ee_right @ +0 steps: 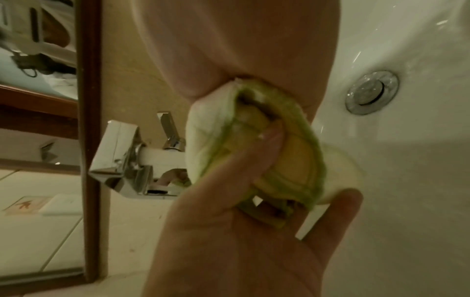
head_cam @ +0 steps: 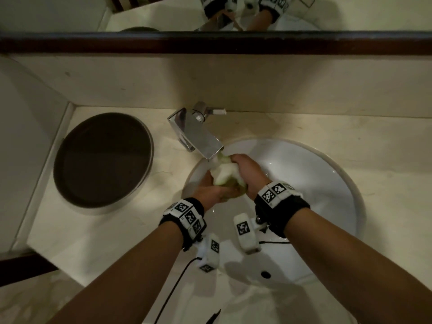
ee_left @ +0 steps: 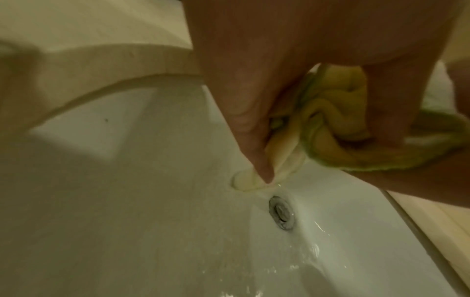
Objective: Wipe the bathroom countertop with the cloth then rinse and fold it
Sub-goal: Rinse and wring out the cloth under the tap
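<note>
The left hand (head_cam: 210, 191) and right hand (head_cam: 248, 173) are pressed together, both clamped on a wet cloth (head_cam: 222, 178) over the basin (head_cam: 322, 178). The tap (head_cam: 198, 134) is at 11 o'clock from them. The cloth seems soft, light and dripping, so it is best gripped at its bunched middle.

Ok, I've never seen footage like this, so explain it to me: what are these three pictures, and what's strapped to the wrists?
No machine here: a person's two bare hands work over a round white washbasin. The wide picture comes from a camera on the head, looking down; the other two come from cameras worn on each wrist, looking along the hand. The black wristbands with black-and-white marker squares belong to that kit. The left hand and right hand both grip a crumpled yellow-green and white cloth just under the chrome tap. A dark round tray lies on the cream stone counter.
</note>
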